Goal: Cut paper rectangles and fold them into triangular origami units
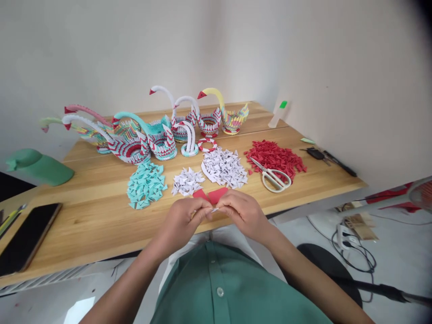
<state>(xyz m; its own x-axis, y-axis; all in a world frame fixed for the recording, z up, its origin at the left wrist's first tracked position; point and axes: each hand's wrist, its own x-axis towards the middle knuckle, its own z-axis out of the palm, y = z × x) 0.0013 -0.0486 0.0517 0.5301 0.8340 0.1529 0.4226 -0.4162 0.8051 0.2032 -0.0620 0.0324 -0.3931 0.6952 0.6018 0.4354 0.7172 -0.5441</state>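
Note:
Near the table's front edge, my left hand (pixel 189 219) and my right hand (pixel 243 211) meet, both pinching a small white piece of paper (pixel 215 209) between thumbs and fingers. Most of that piece is hidden by the fingertips. Just beyond the fingers lie red paper pieces (pixel 218 195), partly covered by my right hand. A small pile of folded white paper triangles (pixel 187 181) sits behind them, with a larger white pile (pixel 225 168) to its right. Turquoise triangles (pixel 146 185) are heaped at the left, red triangles (pixel 277 158) at the right.
Several folded-paper swans (pixel 133 150) stand along the back of the wooden table (pixel 97 216). White-handled scissors (pixel 275 179) rest against the red pile. A red-and-white paper ring (pixel 207 144) lies mid-table. Left are a green container (pixel 42 167) and a phone (pixel 29 236); keys (pixel 316 154) lie at right.

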